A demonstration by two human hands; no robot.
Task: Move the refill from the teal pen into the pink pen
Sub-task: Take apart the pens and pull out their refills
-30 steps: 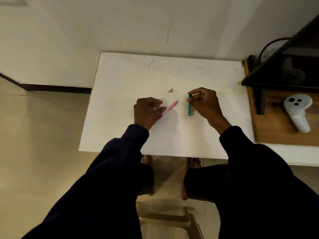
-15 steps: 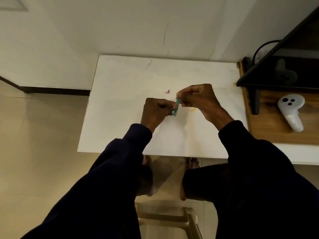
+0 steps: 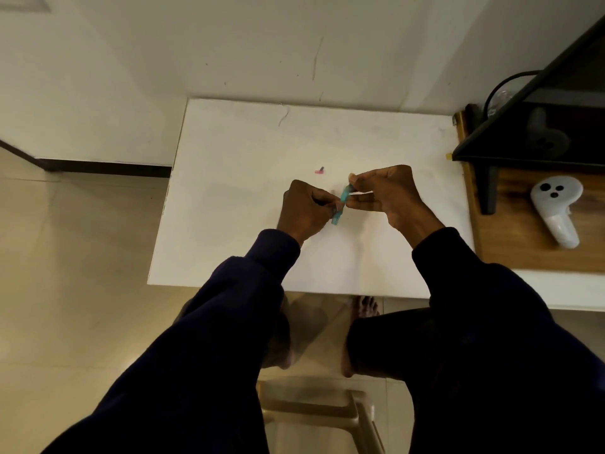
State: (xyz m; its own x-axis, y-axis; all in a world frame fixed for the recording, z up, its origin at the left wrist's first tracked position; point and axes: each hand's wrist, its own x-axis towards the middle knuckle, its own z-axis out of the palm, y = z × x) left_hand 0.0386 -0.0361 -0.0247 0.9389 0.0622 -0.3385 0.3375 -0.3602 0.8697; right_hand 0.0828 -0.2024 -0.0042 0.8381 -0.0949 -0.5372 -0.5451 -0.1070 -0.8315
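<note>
The teal pen (image 3: 339, 204) is held tilted just above the white table (image 3: 229, 152), between both hands. My left hand (image 3: 304, 213) pinches its lower end and my right hand (image 3: 391, 194) pinches its upper end. A thin white refill (image 3: 361, 192) lies across my right hand's fingers, starting at the pen's top. I cannot tell whether it is still inside the barrel. The pink pen is hidden; only a faint pink trace shows beside my left hand's fingers. A small pink piece (image 3: 319, 171) lies on the table behind my left hand.
A wooden board (image 3: 523, 250) at the table's right carries a white handheld controller (image 3: 556, 208) and a black shelf (image 3: 510, 149). A wall stands behind the table. A beige stool (image 3: 314, 411) and my feet are on the floor below the near edge.
My left hand has let go of the pink pen and come over to the teal pen. My right hand has lifted the teal pen off the table, and both hands now grip it.
</note>
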